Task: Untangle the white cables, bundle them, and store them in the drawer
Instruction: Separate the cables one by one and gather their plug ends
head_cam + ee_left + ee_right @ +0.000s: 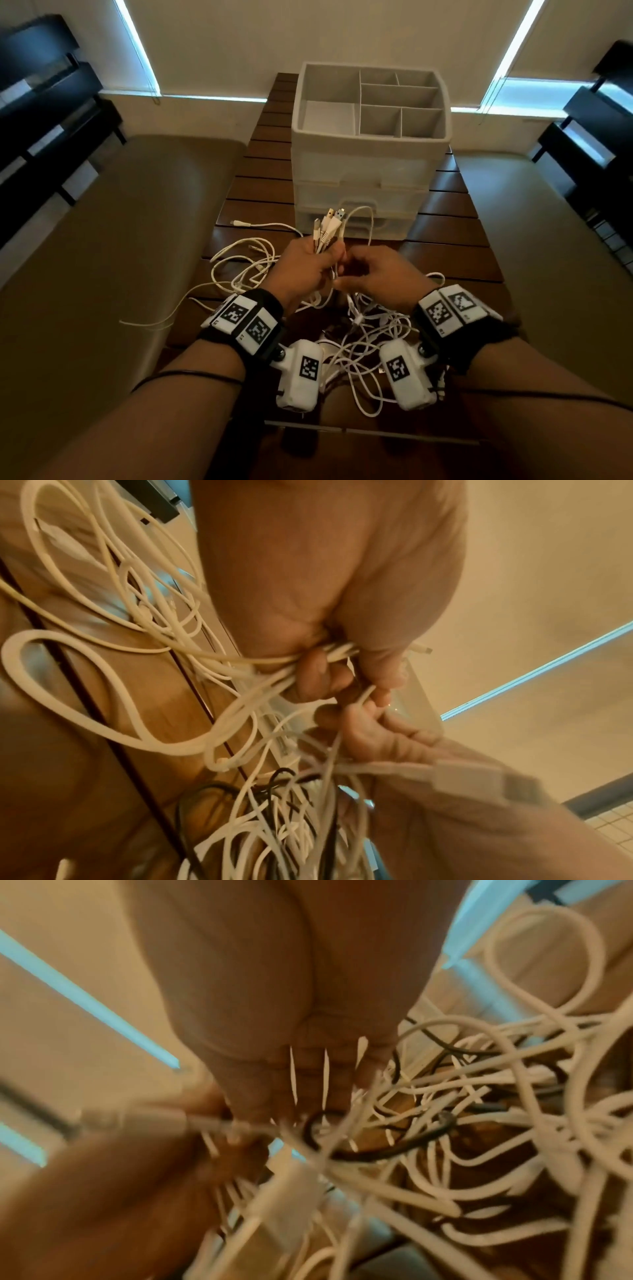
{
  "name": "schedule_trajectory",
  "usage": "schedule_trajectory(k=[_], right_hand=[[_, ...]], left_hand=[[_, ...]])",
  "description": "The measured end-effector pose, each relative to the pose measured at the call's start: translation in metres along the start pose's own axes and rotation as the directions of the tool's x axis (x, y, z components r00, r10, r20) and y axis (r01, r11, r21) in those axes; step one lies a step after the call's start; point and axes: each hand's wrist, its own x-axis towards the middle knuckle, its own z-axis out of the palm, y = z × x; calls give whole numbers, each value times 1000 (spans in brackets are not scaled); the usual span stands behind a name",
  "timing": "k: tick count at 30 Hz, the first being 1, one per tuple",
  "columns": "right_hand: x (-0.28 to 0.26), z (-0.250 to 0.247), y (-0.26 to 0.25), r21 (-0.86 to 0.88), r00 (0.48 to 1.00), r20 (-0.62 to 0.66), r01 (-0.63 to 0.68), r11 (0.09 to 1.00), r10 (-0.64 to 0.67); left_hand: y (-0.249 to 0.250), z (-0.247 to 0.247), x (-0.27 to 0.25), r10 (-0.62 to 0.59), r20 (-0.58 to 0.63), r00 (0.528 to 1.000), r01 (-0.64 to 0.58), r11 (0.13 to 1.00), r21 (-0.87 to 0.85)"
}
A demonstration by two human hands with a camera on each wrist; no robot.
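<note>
Left hand (301,270): fingers curled round white cables' (359,342) plug ends
Right hand (380,274): fingers pinched one cable
Organizer (371,150): top compartments bare, drawers closed

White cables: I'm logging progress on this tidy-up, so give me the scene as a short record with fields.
left hand: grips a bunch of white cables with plug ends pointing up
right hand: fingers curled, pinching one strand beside the left hand
cable state: tangled on the wooden table
drawer unit: drawers closed
stage: untangling, nothing stored
</note>
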Motion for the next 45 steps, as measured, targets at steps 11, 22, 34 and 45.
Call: schedule_trajectory(k=[11, 22, 34, 45], right_hand=[[0, 5, 3, -536, 993, 115, 77, 841, -18], [-6, 7, 14, -547, 980, 198, 136, 826, -31], [-7, 7, 5, -670, 964, 24, 213, 711, -265], [-1, 2, 14, -502, 942, -91, 237, 832, -323]], left_hand=[[7, -8, 6, 27, -174, 984, -36, 998, -52], [31, -14, -2, 55, -163, 985, -87, 976, -198], [27, -17, -5, 307, -117, 945, -215, 847, 486], [13, 2, -20, 135, -41, 990, -92, 841, 534]])
